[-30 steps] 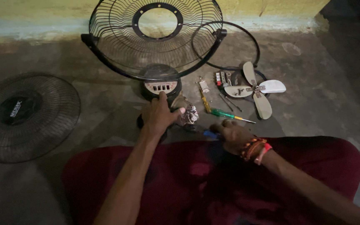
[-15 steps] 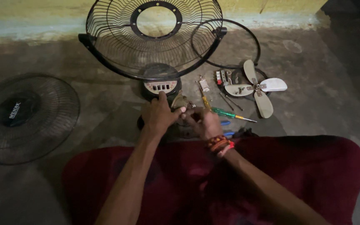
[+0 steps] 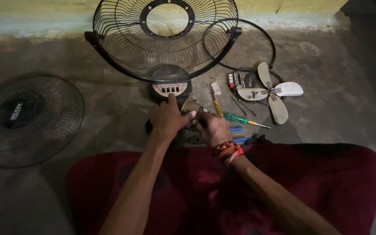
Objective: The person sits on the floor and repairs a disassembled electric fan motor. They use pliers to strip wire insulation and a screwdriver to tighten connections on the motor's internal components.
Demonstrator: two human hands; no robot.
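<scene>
Moving in from the tools on the floor, the right hand [image 3: 214, 127] is now meeting the left hand [image 3: 167, 118] at the small fan motor part [image 3: 191, 105] just below the fan base [image 3: 169, 88]. Left fingers are curling down over the part, gripping it from the near side; right fingers are pinching together against its right edge, though what they are nipping is too small to tell. Just to the right, a green screwdriver [image 3: 239, 119] and the loose fan blade [image 3: 270, 91] are lying on the floor.
</scene>
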